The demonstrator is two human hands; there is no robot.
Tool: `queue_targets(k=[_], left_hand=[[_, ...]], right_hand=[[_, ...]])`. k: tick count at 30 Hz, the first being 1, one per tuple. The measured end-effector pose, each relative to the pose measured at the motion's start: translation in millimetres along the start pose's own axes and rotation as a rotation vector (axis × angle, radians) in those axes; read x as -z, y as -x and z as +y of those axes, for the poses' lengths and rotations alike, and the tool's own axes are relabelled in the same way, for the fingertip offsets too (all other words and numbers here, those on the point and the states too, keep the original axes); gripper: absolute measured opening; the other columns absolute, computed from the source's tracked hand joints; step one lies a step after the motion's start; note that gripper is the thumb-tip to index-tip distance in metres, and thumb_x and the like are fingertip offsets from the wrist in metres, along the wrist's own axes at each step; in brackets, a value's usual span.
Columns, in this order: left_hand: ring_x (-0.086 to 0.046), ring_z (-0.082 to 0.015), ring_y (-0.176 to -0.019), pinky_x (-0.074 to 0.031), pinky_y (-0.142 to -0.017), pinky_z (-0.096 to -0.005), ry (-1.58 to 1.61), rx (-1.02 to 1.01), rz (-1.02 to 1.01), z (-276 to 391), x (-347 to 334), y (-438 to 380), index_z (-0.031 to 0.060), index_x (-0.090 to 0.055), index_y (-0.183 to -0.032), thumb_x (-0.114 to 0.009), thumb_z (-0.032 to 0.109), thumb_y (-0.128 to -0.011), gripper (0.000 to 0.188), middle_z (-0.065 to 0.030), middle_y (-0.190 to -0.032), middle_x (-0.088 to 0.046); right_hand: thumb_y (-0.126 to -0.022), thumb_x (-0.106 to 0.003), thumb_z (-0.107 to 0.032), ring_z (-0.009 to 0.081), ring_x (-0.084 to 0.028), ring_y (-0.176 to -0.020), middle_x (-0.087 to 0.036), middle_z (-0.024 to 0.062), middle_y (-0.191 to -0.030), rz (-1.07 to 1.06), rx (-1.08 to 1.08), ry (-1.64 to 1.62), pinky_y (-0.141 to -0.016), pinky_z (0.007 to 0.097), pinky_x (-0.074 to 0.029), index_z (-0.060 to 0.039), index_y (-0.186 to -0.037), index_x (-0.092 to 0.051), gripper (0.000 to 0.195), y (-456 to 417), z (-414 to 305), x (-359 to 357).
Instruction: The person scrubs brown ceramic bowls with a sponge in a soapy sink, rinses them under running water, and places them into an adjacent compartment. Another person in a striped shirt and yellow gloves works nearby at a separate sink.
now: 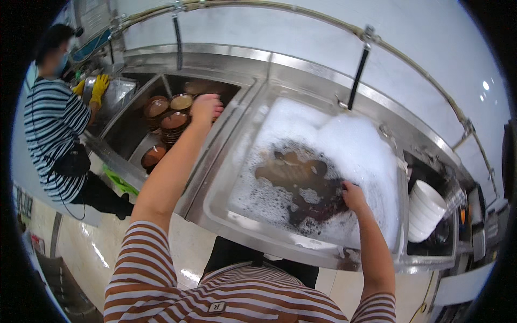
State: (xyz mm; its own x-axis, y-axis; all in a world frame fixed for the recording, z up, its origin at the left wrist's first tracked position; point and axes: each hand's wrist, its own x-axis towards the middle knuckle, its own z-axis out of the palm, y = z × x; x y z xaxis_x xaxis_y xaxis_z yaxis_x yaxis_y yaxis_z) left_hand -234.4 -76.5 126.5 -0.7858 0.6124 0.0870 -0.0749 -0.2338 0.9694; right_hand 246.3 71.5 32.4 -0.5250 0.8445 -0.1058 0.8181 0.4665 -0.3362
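My left hand [208, 108] reaches over the left sink basin, at the right side of stacked brown bowls [174, 120]; its palm side is hidden, so whether it grips a bowl does not show. My right hand [354, 196] is at the surface of the soapy water in the middle sink basin [226, 216], its fingertips at a dark, partly submerged thing that cannot be made out. Thick white foam [351, 141] covers the back and right of the water. Brownish shapes [291, 167], perhaps dishes, show under the water where the foam parts.
A co-worker in yellow gloves [98, 89] stands at the far-left basin. White stacked bowls [427, 210] lean in the right basin. Black hoses [358, 78] hang from the wall pipe above the sinks. A green object [119, 181] lies below the left counter edge.
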Motion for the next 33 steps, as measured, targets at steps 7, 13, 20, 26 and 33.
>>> queue_targets(k=[7,13,20,26,33], left_hand=[[-0.063,-0.0272,-0.074,-0.050,-0.062,-0.0375,-1.629,-0.062,-1.013,-94,-129,117,0.0020,-0.068,-0.076,-0.055,0.019,-0.070,0.022,-0.0150,-0.082,-0.065],[-0.062,-0.0275,-0.080,-0.049,-0.070,-0.0389,-1.781,-0.416,-1.650,-177,-135,151,-0.0005,-0.067,-0.079,-0.055,0.013,-0.074,0.019,-0.0166,-0.088,-0.064],[-0.062,-0.0282,-0.081,-0.049,-0.071,-0.0398,-1.737,-0.696,-1.878,-212,-160,198,0.0001,-0.067,-0.078,-0.055,0.012,-0.072,0.018,-0.0169,-0.088,-0.064],[-0.061,-0.0288,-0.083,-0.049,-0.071,-0.0407,-1.747,-0.803,-1.913,-217,-179,195,0.0007,-0.067,-0.077,-0.055,0.010,-0.071,0.017,-0.0172,-0.088,-0.064],[-0.061,-0.0312,-0.085,-0.049,-0.072,-0.0414,-1.547,-0.264,-1.312,-127,-204,196,-0.0005,-0.067,-0.076,-0.054,0.007,-0.069,0.016,-0.0187,-0.087,-0.063]], right_hand=[[-0.069,-0.055,-0.012,0.0349,-0.056,-0.095,-0.061,0.0195,-0.096,-0.308,0.148,0.377,-0.089,0.0444,-0.039,-0.0021,-0.098,-0.058,0.031,13,-5,-3],[-0.069,-0.053,-0.009,0.0339,-0.057,-0.095,-0.061,0.0188,-0.096,-0.404,0.096,0.356,-0.084,0.0417,-0.043,-0.0021,-0.094,-0.061,0.027,8,11,8],[-0.068,-0.050,-0.005,0.0352,-0.060,-0.083,-0.063,0.0186,-0.089,-0.309,0.130,0.425,-0.074,0.0418,-0.048,-0.0035,-0.088,-0.064,0.023,2,43,-7],[-0.069,-0.049,-0.005,0.0345,-0.059,-0.088,-0.062,0.0189,-0.092,-0.264,0.105,0.358,-0.078,0.0403,-0.047,-0.0105,-0.099,-0.062,0.033,4,47,-14],[-0.071,-0.050,-0.005,0.0325,-0.058,-0.088,-0.062,0.0151,-0.089,0.038,0.060,-0.034,-0.077,0.0387,-0.047,-0.0136,-0.098,-0.064,0.032,5,75,-20]])
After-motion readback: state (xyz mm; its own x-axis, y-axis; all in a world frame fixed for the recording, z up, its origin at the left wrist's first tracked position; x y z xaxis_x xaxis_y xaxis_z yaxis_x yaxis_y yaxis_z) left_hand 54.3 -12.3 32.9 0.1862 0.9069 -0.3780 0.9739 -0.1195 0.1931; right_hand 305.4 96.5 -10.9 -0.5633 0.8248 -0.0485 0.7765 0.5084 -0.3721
